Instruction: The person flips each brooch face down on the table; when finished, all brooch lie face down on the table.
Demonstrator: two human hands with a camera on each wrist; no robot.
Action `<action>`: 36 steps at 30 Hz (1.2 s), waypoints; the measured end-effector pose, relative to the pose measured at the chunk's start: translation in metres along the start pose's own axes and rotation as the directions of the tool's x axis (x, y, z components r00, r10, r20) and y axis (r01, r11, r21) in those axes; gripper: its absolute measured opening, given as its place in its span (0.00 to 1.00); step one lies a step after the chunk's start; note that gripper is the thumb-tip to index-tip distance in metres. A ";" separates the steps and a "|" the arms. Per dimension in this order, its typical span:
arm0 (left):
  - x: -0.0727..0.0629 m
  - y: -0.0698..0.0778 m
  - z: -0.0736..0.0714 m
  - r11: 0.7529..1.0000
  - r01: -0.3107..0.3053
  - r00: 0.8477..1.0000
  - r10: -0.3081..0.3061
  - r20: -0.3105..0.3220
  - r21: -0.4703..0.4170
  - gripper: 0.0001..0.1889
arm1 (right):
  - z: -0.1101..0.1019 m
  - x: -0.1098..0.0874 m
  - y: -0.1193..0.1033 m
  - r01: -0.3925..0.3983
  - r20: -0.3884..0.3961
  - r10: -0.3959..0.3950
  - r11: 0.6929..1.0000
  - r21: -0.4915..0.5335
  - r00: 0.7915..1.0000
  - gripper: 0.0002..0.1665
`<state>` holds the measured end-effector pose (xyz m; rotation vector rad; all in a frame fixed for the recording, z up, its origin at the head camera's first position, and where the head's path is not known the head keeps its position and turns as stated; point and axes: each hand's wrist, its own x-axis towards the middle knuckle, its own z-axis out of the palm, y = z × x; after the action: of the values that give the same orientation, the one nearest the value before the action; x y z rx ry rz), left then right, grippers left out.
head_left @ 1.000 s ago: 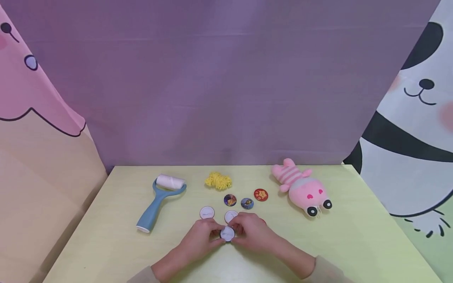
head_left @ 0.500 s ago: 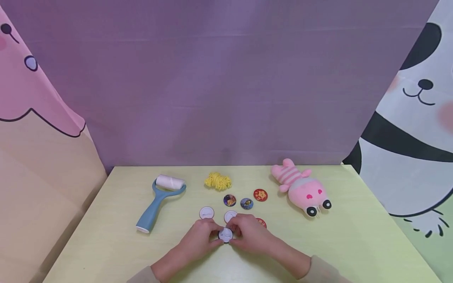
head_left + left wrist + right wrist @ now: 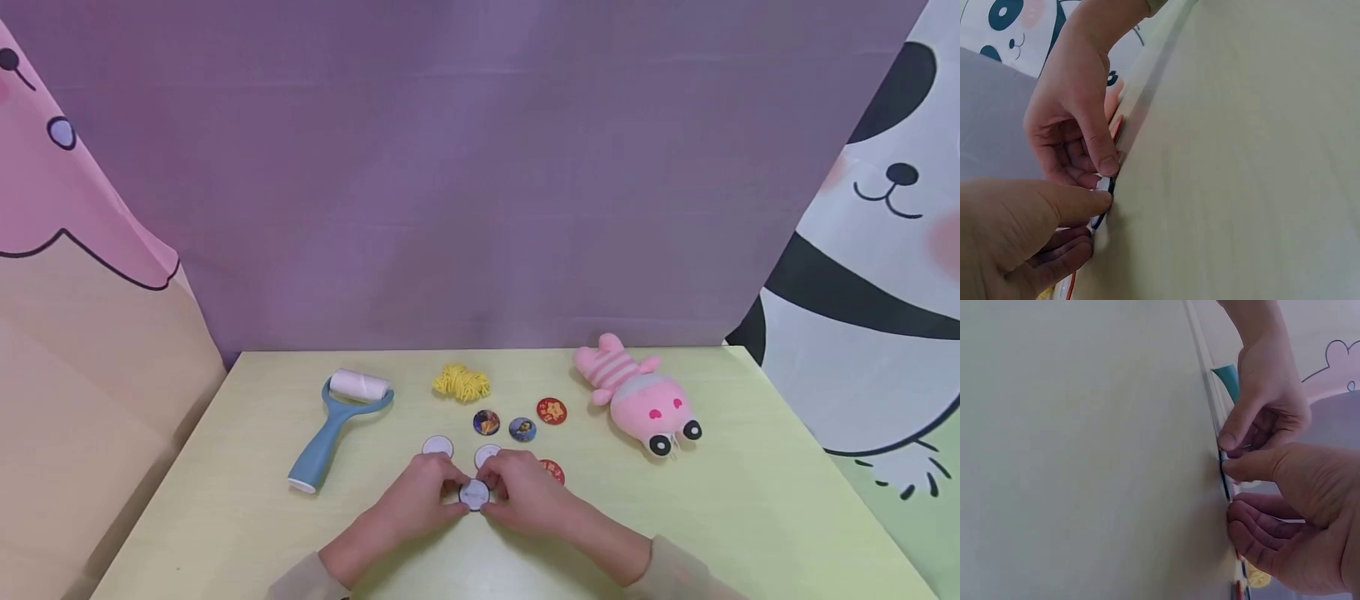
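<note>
Between both hands is a round pin badge [image 3: 474,495], its white back up and a dark rim showing. My left hand [image 3: 422,498] holds its left edge with thumb and fingers. My right hand [image 3: 531,493] holds the opposite edge in the same way. In both wrist views the thumbs lie near each other along the thin disc, close to the tabletop. Just beyond the fingers lie two more badges with white backs up, a left badge [image 3: 438,446] and a middle badge [image 3: 486,454] partly covered by the right hand. A red badge [image 3: 553,470] peeks out beside the right hand.
Farther back lie a dark picture badge [image 3: 486,422], a blue badge [image 3: 522,430] and a red star badge [image 3: 551,411]. Behind them is a yellow yarn bundle [image 3: 461,382]. A blue-handled lint roller [image 3: 322,446] lies left, a pink plush toy [image 3: 641,400] right.
Both hands have shifted slightly left with the badge between them. More of the red badge beside the right hand shows now. The other things keep their places.
</note>
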<state>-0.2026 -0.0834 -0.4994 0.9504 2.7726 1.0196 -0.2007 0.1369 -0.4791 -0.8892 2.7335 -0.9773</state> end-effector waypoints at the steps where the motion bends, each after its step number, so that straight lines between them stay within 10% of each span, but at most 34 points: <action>1: 0.002 0.000 -0.002 1.000 0.005 1.000 -0.005 0.003 -0.012 0.09 | -0.004 0.001 0.002 0.006 -0.001 -0.006 1.000 -0.016 1.000 0.12; 10: 0.033 -0.007 -0.024 0.998 0.044 0.996 -0.048 -0.080 -0.050 0.13 | -0.062 0.025 0.021 0.047 -0.133 -0.074 0.980 -0.195 0.988 0.11; 19: 0.073 -0.028 -0.013 0.994 0.105 0.983 -0.103 -0.155 0.008 0.15 | -0.046 0.047 0.039 0.005 -0.114 -0.050 0.932 -0.363 0.992 0.13; 36: 0.087 -0.033 -0.004 0.993 0.102 0.987 -0.093 -0.134 0.064 0.10 | -0.032 0.063 0.042 -0.057 -0.043 0.050 0.983 -0.174 0.998 0.17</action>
<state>-0.2915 -0.0563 -0.5015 0.7723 2.9474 1.0114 -0.2827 0.1453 -0.4732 -0.8249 2.8956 -0.7610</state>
